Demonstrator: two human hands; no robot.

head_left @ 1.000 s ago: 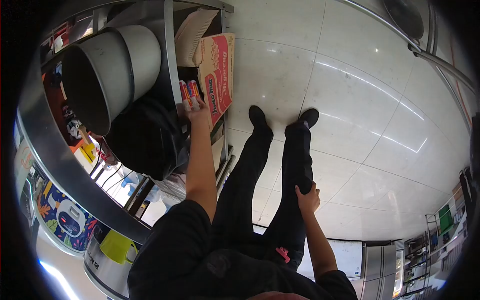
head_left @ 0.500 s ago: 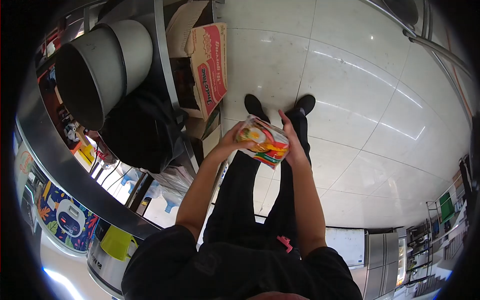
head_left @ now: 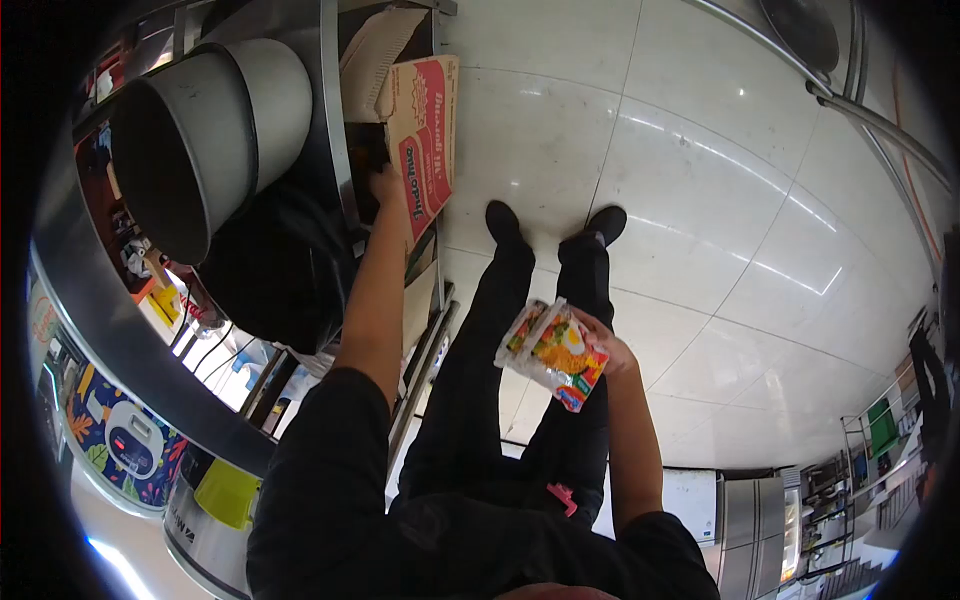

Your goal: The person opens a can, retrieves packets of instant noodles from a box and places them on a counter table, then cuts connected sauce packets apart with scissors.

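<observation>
My right hand (head_left: 614, 348) is closed round the edge of instant noodle packs (head_left: 562, 352) in shiny printed wrappers, held over my legs. They look like a small stack, with a fried egg and noodles pictured on the top one. On the left, my left hand (head_left: 386, 184) reaches into the opening of a cardboard carton (head_left: 428, 130) printed with red panels and the word Indomie. Its fingers are hidden inside the dark opening, so what they touch does not show. A torn flap (head_left: 378, 55) of the carton stands raised.
A large metal pot (head_left: 185, 150) lies on its side on the steel counter (head_left: 332, 110) at left, beside a black bag (head_left: 270, 265). A rice cooker (head_left: 135, 440) and a green jug (head_left: 228, 492) are lower left. Pale floor tiles (head_left: 700, 230) spread to the right, toward metal rails (head_left: 850, 95).
My left hand has let go of the noodle packs and moved up and left into the carton. My right hand, still holding the packs, has come lower and nearer my body.
</observation>
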